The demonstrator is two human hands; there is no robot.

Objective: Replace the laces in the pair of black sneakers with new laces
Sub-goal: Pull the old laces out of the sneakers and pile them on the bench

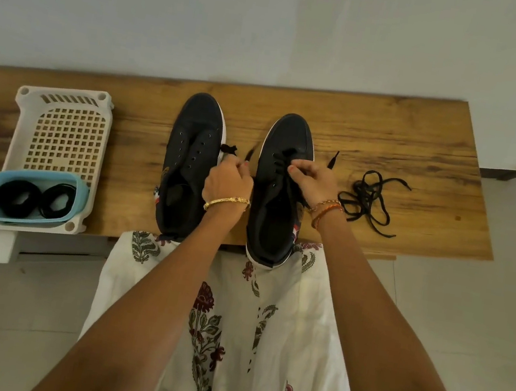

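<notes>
Pinching lace point(283, 160) ends, both hands point(227, 180) point(311, 179) flank the right sneaker point(276, 211).

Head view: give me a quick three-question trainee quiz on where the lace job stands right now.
1. True or false: the left sneaker has no lace in its eyelets.
2. Which sneaker are both hands working on? A) left sneaker B) right sneaker
3. What sits in the blue tub inside the white basket?

Key:
1. True; its eyelets show bare.
2. B; the left hand pinches a lace end, the right hand holds lace at the eyelets.
3. Two coiled black laces. A loose lace lies on the wooden bench.
</notes>
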